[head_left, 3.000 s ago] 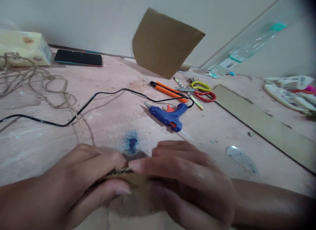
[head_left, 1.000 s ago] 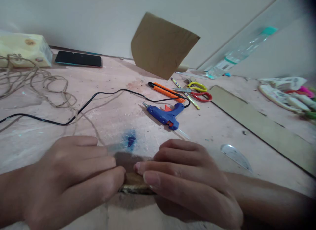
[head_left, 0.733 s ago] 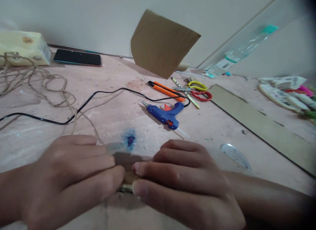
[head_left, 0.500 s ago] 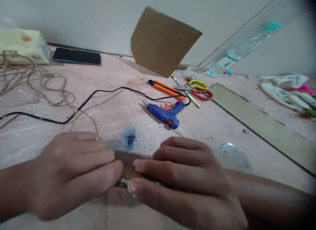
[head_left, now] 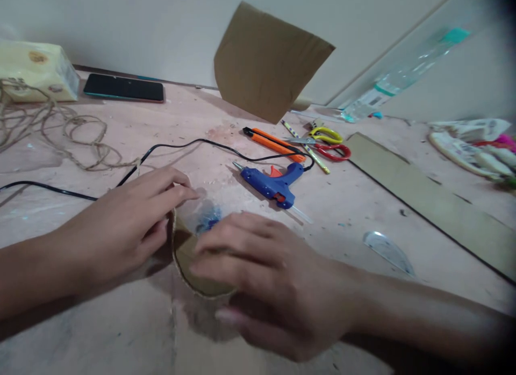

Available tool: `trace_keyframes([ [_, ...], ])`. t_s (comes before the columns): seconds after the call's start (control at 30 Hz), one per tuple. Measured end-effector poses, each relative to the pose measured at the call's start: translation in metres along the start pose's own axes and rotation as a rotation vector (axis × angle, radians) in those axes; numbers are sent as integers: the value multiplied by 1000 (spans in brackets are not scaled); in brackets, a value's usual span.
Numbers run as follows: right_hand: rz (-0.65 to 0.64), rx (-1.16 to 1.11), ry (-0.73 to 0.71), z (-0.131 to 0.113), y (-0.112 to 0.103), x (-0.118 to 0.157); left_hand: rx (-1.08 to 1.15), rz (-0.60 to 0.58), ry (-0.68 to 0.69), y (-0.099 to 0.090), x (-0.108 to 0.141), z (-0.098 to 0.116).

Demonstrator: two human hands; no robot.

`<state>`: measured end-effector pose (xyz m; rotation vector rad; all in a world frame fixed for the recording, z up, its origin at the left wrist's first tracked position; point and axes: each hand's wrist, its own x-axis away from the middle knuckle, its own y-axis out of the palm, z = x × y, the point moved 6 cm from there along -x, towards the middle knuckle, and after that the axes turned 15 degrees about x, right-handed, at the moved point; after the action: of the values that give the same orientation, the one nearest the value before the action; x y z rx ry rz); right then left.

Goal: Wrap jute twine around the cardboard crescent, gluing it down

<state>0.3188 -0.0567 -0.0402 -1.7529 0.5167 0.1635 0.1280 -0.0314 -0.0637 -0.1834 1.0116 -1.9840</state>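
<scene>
I can't tell whether my left hand [head_left: 124, 222] or blurred right hand [head_left: 278, 278] grips the curved brown cardboard [head_left: 184, 251]; even pressure suits it.

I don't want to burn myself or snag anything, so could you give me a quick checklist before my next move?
1. Glue gun apart from both hands: ok, it lies beyond them on its side.
2. Glue gun cold: cannot tell; nothing visible shows its heat.
3. Black cord away from the left hand: not ok, it passes partly hidden behind it.
4. Right hand gripping the cardboard piece firmly: cannot tell, the fingers are blurred.
5. Orange cutter blade retracted: cannot tell, too small.
6. Scissors apart from hands: ok.
</scene>
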Motion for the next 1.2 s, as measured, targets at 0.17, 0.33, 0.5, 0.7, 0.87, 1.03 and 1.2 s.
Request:
trace_keyframes([
  [0.17, -289, 234, 238, 13, 10, -1, 7, 38, -6, -3, 0, 0],
  [0.33, -256, -22, 354, 5, 9, 5, 61, -66, -27, 3, 4, 6],
  [0.5, -45, -145, 327, 10, -7, 3, 57, -187, 87, 15, 6, 12],
  [0.7, -66, 375, 443, 55, -26, 2, 46, -151, 216, 18, 5, 13],
  [0.87, -303, 577, 523, 113, -60, 20, -92, -79, 184, 20, 18, 31],
  [1.03, -452, 406, 478, 140, -77, 46, -303, -68, 216, 30, 30, 50],
  [1.2, -492, 397, 463, 143, -70, 52, -202, -81, 193, 33, 27, 43],
])
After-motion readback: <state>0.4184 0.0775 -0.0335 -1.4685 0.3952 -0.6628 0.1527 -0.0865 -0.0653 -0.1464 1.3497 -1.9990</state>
